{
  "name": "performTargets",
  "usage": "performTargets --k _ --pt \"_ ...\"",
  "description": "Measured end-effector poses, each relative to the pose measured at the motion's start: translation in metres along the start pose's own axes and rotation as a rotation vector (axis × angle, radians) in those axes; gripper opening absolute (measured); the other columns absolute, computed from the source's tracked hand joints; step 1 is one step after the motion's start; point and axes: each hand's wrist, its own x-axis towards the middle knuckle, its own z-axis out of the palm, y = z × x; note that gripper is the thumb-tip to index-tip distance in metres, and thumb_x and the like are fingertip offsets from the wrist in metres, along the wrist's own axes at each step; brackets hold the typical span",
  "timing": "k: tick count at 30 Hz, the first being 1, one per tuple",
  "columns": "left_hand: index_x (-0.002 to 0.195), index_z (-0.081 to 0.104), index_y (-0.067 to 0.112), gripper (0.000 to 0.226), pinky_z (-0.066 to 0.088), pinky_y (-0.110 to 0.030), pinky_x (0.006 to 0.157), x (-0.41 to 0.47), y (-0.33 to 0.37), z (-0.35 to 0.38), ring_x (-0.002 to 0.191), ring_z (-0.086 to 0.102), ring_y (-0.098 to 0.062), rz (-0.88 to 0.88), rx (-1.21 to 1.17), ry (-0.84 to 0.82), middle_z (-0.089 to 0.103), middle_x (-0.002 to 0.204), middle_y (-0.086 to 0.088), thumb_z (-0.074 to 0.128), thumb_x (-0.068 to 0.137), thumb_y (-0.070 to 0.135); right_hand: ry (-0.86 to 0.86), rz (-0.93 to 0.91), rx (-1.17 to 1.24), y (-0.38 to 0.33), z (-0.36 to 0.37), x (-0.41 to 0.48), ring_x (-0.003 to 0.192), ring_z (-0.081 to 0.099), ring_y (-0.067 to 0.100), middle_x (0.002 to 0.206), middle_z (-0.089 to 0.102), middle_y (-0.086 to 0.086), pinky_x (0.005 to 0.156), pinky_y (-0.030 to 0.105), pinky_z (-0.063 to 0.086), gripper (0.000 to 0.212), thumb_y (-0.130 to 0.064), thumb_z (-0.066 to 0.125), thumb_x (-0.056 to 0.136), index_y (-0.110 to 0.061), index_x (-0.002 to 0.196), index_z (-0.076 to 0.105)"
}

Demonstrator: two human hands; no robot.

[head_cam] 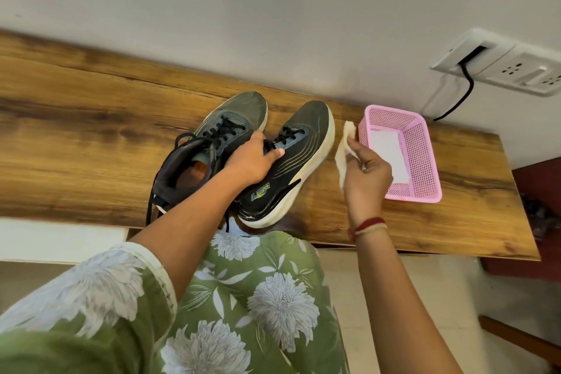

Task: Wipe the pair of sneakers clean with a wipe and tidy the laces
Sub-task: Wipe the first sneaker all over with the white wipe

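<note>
Two dark olive sneakers with cream soles and black laces stand side by side on the wooden table [91, 118], toes pointing at the wall. My left hand [255, 158] grips the right sneaker [300, 158] over its laces and tongue, and that shoe is tilted onto its side with the heel over the table's near edge. The left sneaker [212, 143] sits upright with loose laces hanging off its heel. My right hand [367, 179] pinches a crumpled pale wipe [344, 149] just right of the held shoe, apart from it.
A pink mesh basket [422, 146] with a white sheet in its bottom stands at the right, close to my right hand. On the wall at the right sits a white socket panel [501, 64] with a black cable. The table ends just past the basket.
</note>
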Motion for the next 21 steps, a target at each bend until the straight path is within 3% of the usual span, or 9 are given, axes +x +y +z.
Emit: performTargets --k 2,4,7,11,14,16,19,21 --pt "0.104 0.034 0.016 0.035 0.045 -0.040 0.081 0.001 -0.001 0.000 0.102 0.055 -0.032 0.003 0.007 0.004 0.056 0.116 -0.013 0.049 0.094 0.046 -0.032 -0.069 -0.227 0.004 0.008 0.003 0.104 0.059 0.014 0.115 0.066 0.000 0.084 0.012 0.041 0.030 -0.007 0.055 0.090 -0.018 0.116 0.065" --pt "0.104 0.035 0.016 0.034 0.043 -0.038 0.079 0.002 -0.001 0.001 0.102 0.055 -0.032 0.000 0.013 0.008 0.056 0.114 -0.013 0.050 0.094 0.046 -0.108 -0.118 -0.429 0.008 0.020 -0.007 0.099 0.061 0.021 0.114 0.066 0.004 0.085 0.026 0.047 0.031 -0.012 0.053 0.093 -0.022 0.120 0.062" --pt "0.104 0.036 0.016 0.034 0.042 -0.037 0.078 0.003 0.000 0.003 0.103 0.055 -0.032 -0.002 0.025 0.021 0.056 0.115 -0.013 0.050 0.094 0.045 -0.077 -0.131 -0.500 0.011 0.031 -0.029 0.095 0.061 0.025 0.111 0.067 0.005 0.083 0.033 0.047 0.031 -0.013 0.052 0.094 -0.024 0.121 0.062" --pt "0.116 0.040 0.011 0.042 0.042 -0.039 0.080 0.002 0.002 0.008 0.105 0.055 -0.034 0.000 0.060 0.045 0.056 0.117 -0.015 0.051 0.093 0.045 -0.098 -0.085 -0.460 0.014 0.031 -0.050 0.095 0.060 0.025 0.111 0.067 0.007 0.080 0.030 0.045 0.032 -0.012 0.052 0.093 -0.023 0.121 0.062" --pt "0.109 0.039 0.013 0.037 0.041 -0.037 0.076 0.002 0.000 0.006 0.102 0.055 -0.032 -0.001 0.046 0.039 0.056 0.113 -0.014 0.050 0.094 0.045 -0.227 -0.087 -0.378 0.017 0.025 -0.060 0.086 0.062 0.017 0.106 0.069 0.002 0.077 0.025 0.048 0.032 -0.008 0.055 0.090 -0.024 0.116 0.065" --pt "0.104 0.035 0.015 0.034 0.040 -0.036 0.075 0.002 0.000 0.004 0.099 0.055 -0.031 0.003 0.024 0.029 0.056 0.111 -0.013 0.050 0.094 0.045 -0.327 -0.042 -0.292 0.017 0.013 -0.055 0.077 0.059 0.001 0.102 0.068 -0.006 0.070 0.009 0.045 0.032 -0.003 0.056 0.088 -0.022 0.112 0.067" --pt "0.103 0.035 0.016 0.033 0.041 -0.036 0.075 0.001 0.000 0.004 0.099 0.055 -0.031 0.009 0.013 0.027 0.055 0.108 -0.011 0.050 0.094 0.044 -0.157 0.003 -0.145 0.010 -0.002 -0.033 0.066 0.053 -0.013 0.099 0.064 -0.010 0.058 -0.003 0.037 0.031 0.000 0.055 0.088 -0.016 0.112 0.066" --pt "0.102 0.035 0.016 0.033 0.041 -0.036 0.075 0.001 0.000 0.004 0.098 0.055 -0.030 0.010 0.016 0.029 0.055 0.105 -0.009 0.050 0.094 0.044 -0.030 -0.026 -0.169 0.007 0.000 -0.019 0.079 0.053 -0.007 0.108 0.066 -0.004 0.070 -0.001 0.037 0.031 -0.004 0.055 0.090 -0.017 0.115 0.065"
